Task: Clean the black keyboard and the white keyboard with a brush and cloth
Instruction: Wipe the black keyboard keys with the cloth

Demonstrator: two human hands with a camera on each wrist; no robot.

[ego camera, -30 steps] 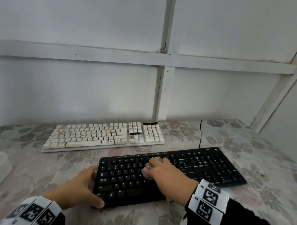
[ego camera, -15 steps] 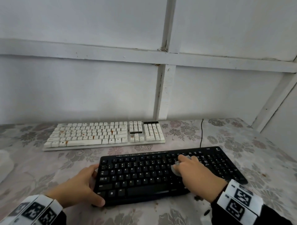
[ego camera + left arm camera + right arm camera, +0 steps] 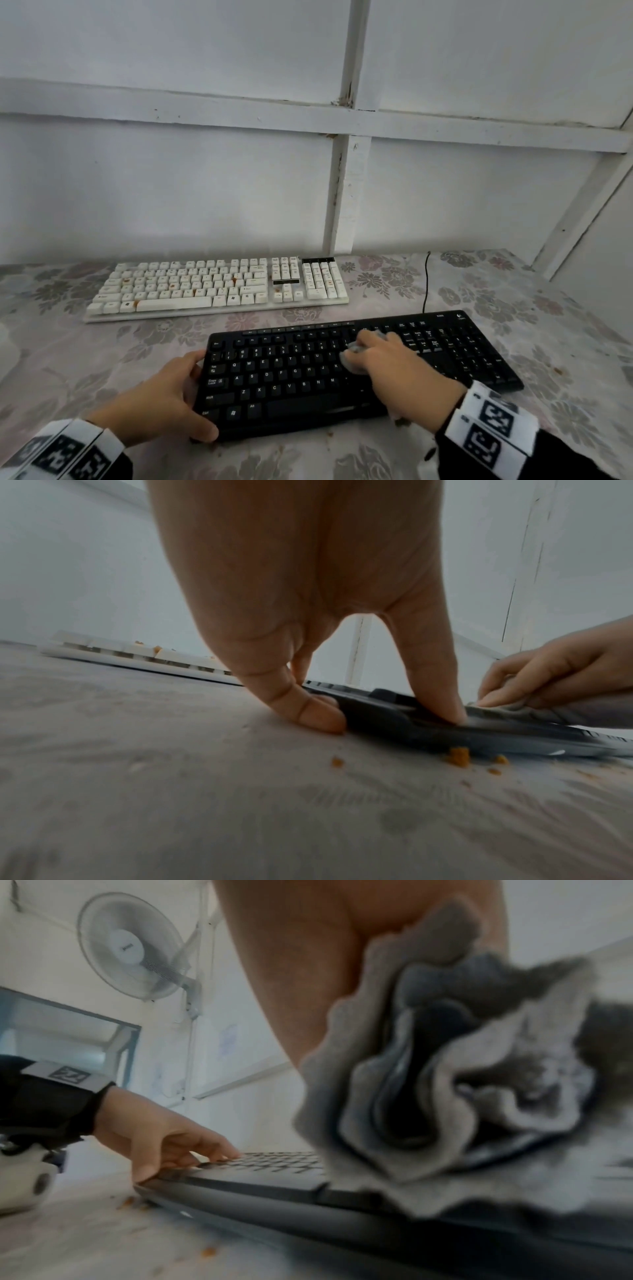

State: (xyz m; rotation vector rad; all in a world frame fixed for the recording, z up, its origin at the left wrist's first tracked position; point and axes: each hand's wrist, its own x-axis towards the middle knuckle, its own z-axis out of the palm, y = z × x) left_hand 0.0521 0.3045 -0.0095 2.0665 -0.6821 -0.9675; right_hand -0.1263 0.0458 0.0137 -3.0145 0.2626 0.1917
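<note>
The black keyboard point(image 3: 308, 373) lies near the table's front, and the white keyboard point(image 3: 219, 287), with orange stains on its keys, lies behind it by the wall. My left hand point(image 3: 171, 397) grips the black keyboard's left end, thumb point(image 3: 435, 696) on top and fingers point(image 3: 308, 712) against the side. My right hand point(image 3: 397, 370) holds a bunched grey cloth point(image 3: 354, 363) and presses it on the keys right of the middle. In the right wrist view the cloth point(image 3: 445, 1096) fills the right side above the black keyboard point(image 3: 274, 1177). No brush is in view.
Orange crumbs point(image 3: 457, 756) lie on the flowered tablecloth point(image 3: 548, 342) along the black keyboard's front edge. A black cable point(image 3: 426, 284) runs back to the wall. A white object point(image 3: 5, 346) shows at the far left. A fan point(image 3: 133, 945) hangs on the wall.
My right hand swept the cloth from the middle of the black keyboard to the right, then came back a little leftward. The left hand has kept its hold.
</note>
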